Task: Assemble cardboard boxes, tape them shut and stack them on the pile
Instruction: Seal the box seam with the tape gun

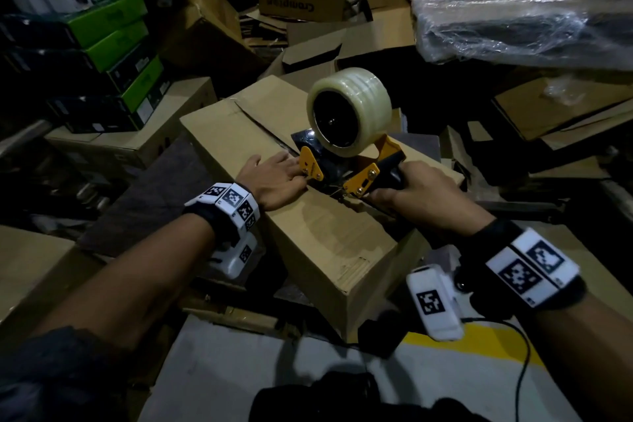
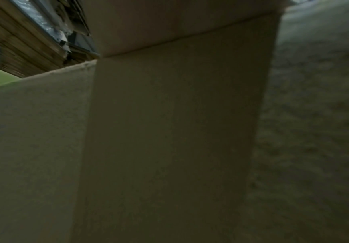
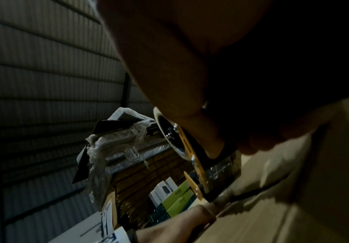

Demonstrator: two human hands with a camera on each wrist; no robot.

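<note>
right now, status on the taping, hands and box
Right hand grips tape dispenser handle, nose down at the seam. Left hand flat on cardboard box, fingers beside the dispenser's front. Far flaps still gaping.

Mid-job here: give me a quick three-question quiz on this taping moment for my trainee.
1. True or false: the right hand grips the tape dispenser by its handle.
2. What does the left hand rest on?
A. the green boxes
B. the cardboard box
C. the plastic-wrapped bundle
3. Fill in: the roll on the dispenser holds ____ tape.

Key
1. True.
2. B: it lies flat on the cardboard box, beside the seam.
3. Clear.
</note>
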